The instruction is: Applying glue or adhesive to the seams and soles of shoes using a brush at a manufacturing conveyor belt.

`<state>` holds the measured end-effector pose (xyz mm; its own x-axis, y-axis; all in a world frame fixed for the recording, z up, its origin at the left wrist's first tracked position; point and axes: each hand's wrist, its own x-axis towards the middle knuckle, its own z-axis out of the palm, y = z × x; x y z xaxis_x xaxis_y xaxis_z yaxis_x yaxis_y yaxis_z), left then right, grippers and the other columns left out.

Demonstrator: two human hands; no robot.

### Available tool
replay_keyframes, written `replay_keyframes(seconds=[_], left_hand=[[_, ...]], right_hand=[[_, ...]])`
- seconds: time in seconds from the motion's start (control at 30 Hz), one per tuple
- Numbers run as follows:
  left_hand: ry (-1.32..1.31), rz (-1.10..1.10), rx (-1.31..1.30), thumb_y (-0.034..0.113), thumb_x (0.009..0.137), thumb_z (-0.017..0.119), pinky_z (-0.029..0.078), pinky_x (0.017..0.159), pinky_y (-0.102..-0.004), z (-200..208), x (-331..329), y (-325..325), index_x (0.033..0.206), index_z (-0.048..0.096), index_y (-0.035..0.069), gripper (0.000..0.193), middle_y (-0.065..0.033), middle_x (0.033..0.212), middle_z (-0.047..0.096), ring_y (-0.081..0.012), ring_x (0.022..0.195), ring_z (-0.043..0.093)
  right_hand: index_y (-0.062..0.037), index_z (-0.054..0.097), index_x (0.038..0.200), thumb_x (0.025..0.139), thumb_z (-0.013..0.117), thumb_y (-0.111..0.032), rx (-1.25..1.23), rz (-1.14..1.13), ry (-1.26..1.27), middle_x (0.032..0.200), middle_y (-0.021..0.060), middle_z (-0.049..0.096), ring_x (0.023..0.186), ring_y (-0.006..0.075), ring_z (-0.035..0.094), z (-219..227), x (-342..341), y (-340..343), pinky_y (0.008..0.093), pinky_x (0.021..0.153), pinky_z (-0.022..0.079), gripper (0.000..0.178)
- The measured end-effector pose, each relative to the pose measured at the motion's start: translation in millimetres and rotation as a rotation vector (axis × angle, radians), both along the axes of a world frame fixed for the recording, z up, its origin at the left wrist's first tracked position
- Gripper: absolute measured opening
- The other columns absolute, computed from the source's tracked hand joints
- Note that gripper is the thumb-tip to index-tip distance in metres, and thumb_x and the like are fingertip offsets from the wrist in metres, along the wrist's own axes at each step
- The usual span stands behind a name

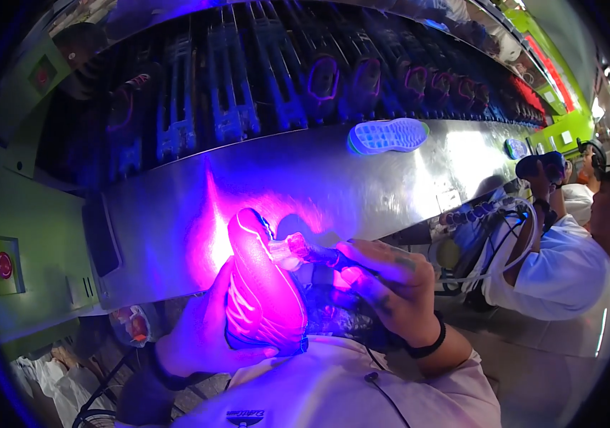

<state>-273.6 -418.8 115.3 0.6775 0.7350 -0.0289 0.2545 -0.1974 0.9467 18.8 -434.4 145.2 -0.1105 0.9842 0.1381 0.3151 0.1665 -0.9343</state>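
Close to my body, my left hand (pixel 201 329) grips a shoe upper (pixel 265 289) around its heel end, with the toe pointing away from me. Pink-violet light washes over the upper, so its true colour does not show. In my right hand (pixel 396 287) is a brush (pixel 312 252) with a dark handle, held between thumb and fingers. Its pale bristle end meets the upper's right edge near the toe; the exact contact is blurred by glare. Beyond my hands, a pale ridged shoe sole (pixel 390 136) lies on the metal bench (pixel 333 185).
Behind the bench runs a dark rack-like conveyor (pixel 233 93) carrying several shoes (pixel 367 78). Green machine panels (pixel 27 235) stand at the left. On the right, a person in a white shirt (pixel 554 264) works at the bench near a looped hose (pixel 511 260), holding a dark shoe (pixel 549 167).
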Motion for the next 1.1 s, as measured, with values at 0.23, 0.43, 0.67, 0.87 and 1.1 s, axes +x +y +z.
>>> replay_keyframes(seconds=[0.23, 0.43, 0.67, 0.87, 1.1], left_hand=[[-0.172, 0.063, -0.261, 0.027, 0.072, 0.094, 0.048, 0.109, -0.0441, 1.7, 3.2, -3.1, 0.161, 0.010, -0.004, 0.126, -0.0173, 0.146, 0.048, -0.0283, 0.133, 0.053], [-0.190, 0.163, -0.251, 0.024, 0.079, 0.090, 0.047, 0.110, -0.0445, -1.8, 4.7, -12.6, 0.162, 0.005, -0.003, 0.122, -0.0197, 0.149, 0.044, -0.0287, 0.136, 0.050], [-0.162, 0.239, -0.349, 0.019, 0.083, 0.086, 0.050, 0.104, -0.0422, 4.5, 13.0, -22.2, 0.162, 0.000, -0.005, 0.119, -0.0222, 0.145, 0.048, -0.0297, 0.130, 0.056], [-0.112, 0.207, -0.279, 0.019, 0.082, 0.086, 0.050, 0.104, -0.0418, 7.1, 11.5, -26.7, 0.161, 0.002, -0.006, 0.118, -0.0220, 0.145, 0.049, -0.0286, 0.130, 0.056], [-0.099, 0.344, -0.254, 0.013, 0.084, 0.080, 0.043, 0.113, -0.0420, 13.8, 4.0, -18.9, 0.162, 0.009, -0.005, 0.106, -0.0197, 0.153, 0.039, -0.0277, 0.138, 0.047]], right_hand=[[-0.0077, 0.074, 0.124, 0.090, 0.077, -0.012, -0.244, -0.096, 0.133, 0.105, 0.0146, 0.077, 0.082, 0.0197, 0.072, -24.2, -2.5, -23.9, 0.0328, 0.082, 0.055, 0.034], [-0.0099, 0.074, 0.126, 0.091, 0.077, -0.013, 0.051, -0.160, 0.029, 0.105, 0.0168, 0.075, 0.092, 0.0266, 0.074, -42.1, -8.1, -47.3, 0.0347, 0.085, 0.055, 0.035], [-0.0088, 0.074, 0.125, 0.088, 0.077, -0.012, -0.031, -0.120, -0.160, 0.108, 0.0158, 0.074, 0.092, 0.0329, 0.073, -43.8, 3.7, -69.8, 0.0369, 0.085, 0.056, 0.037], [-0.0003, 0.073, 0.123, 0.090, 0.074, -0.004, 0.042, -0.159, -0.023, 0.111, 0.0168, 0.076, 0.085, 0.0196, 0.072, -31.3, -4.4, -27.6, 0.0304, 0.074, 0.055, 0.034], [-0.0088, 0.076, 0.120, 0.090, 0.077, -0.014, -0.010, -0.071, -0.044, 0.107, 0.0169, 0.076, 0.089, 0.0296, 0.074, -42.7, 1.1, -51.4, 0.0396, 0.095, 0.054, 0.031]])
